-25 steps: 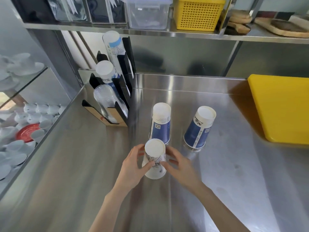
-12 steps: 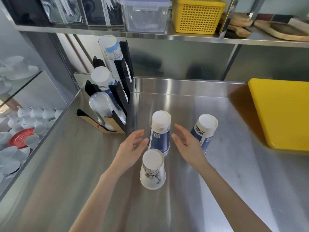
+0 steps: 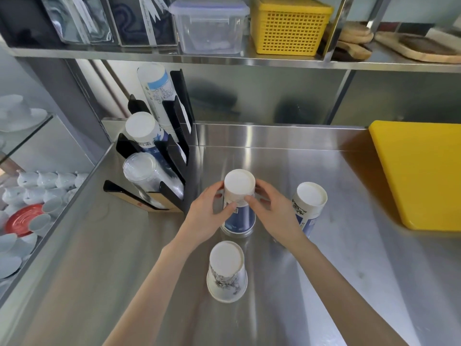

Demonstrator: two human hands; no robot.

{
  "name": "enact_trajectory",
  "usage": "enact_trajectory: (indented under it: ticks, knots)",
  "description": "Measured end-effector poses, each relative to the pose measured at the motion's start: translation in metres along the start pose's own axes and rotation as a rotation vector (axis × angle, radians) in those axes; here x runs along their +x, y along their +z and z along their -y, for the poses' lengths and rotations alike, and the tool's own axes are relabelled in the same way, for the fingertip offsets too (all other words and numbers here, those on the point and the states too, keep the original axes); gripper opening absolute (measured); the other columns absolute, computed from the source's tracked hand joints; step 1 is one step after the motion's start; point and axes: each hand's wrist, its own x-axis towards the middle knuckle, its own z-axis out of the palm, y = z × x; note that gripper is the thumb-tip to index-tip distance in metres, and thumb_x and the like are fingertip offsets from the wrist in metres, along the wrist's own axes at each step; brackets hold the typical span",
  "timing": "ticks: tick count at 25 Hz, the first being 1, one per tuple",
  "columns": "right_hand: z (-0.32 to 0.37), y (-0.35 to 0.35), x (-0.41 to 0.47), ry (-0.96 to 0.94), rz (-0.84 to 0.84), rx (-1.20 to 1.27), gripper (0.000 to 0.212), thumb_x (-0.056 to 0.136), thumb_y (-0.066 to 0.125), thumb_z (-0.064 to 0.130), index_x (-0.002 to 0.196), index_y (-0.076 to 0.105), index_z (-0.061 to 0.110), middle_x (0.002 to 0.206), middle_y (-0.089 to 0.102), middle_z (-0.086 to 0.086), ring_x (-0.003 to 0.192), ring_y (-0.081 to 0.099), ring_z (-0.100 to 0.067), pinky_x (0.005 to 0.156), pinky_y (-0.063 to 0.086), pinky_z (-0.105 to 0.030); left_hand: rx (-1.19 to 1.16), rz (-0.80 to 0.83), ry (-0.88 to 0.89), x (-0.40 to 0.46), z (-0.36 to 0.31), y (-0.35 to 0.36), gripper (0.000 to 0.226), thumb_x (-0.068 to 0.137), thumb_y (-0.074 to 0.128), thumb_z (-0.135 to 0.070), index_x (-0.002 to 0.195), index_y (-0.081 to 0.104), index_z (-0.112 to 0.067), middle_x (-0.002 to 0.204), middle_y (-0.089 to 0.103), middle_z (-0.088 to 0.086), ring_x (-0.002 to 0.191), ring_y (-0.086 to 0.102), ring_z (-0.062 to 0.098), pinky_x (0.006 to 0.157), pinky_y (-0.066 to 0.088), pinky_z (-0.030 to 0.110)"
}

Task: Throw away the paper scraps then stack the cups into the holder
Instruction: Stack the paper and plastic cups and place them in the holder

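Stainless steel counter (image 3: 104, 258) under a shelf: at left the black slotted cup holder (image 3: 174, 156), already carrying stacks. Left hand (image 3: 208, 216) and right hand (image 3: 272, 216) clasp the upturned blue-and-white paper cup (image 3: 239, 201) mid-counter. Squeezing may crush it; lifting could knock the neighbouring white printed cup (image 3: 227, 270) or blue cup (image 3: 308, 206).

Stainless steel counter (image 3: 324, 270), steel backsplash (image 3: 274, 96), steel shelf (image 3: 224, 58) above; glass partition (image 3: 25, 136) at left
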Motion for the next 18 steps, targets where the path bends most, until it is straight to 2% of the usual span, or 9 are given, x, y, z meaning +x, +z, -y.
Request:
enact_trajectory:
  ticks: [3, 8, 14, 18]
  knots:
    - [0.012, -0.006, -0.003, -0.043, -0.057, 0.006, 0.038, 0.085, 0.060, 0.020, 0.121, 0.050, 0.016, 0.125, 0.060, -0.002, 0.111, 0.057, -0.015, 0.091, 0.042, -0.021, -0.003, -0.069, 0.050, -0.001, -0.008, -0.003, 0.054, 0.079, 0.065, -0.021, 0.127, 0.040, -0.014, 0.133, 0.051, 0.004, 0.106, 0.047, 0.006, 0.092, 0.036, 0.022]
    - [0.024, -0.010, -0.008, -0.072, -0.070, -0.007, 0.038, 0.083, 0.061, 0.023, 0.120, 0.051, 0.018, 0.123, 0.061, 0.001, 0.100, 0.053, -0.004, 0.087, 0.039, -0.016, -0.021, -0.153, 0.060, -0.006, -0.016, -0.005, 0.058, 0.076, 0.068, -0.022, 0.127, 0.040, -0.016, 0.132, 0.049, 0.003, 0.101, 0.046, 0.006, 0.089, 0.038, 0.022]
    - [0.030, -0.012, -0.013, -0.119, -0.094, 0.045, 0.040, 0.082, 0.063, 0.021, 0.120, 0.051, 0.020, 0.122, 0.061, 0.002, 0.102, 0.055, -0.008, 0.094, 0.044, -0.024, -0.031, -0.170, 0.077, -0.008, -0.022, -0.009, 0.059, 0.075, 0.070, -0.022, 0.126, 0.041, -0.016, 0.128, 0.048, 0.001, 0.102, 0.045, 0.005, 0.089, 0.037, 0.022]
    - [0.030, -0.016, -0.014, -0.128, -0.100, 0.036, 0.040, 0.082, 0.063, 0.022, 0.120, 0.051, 0.020, 0.122, 0.062, 0.000, 0.105, 0.057, -0.012, 0.095, 0.045, -0.026, -0.078, -0.106, 0.078, -0.010, -0.027, -0.011, 0.058, 0.075, 0.069, -0.025, 0.125, 0.041, -0.018, 0.118, 0.051, -0.010, 0.106, 0.047, 0.005, 0.091, 0.037, 0.021]
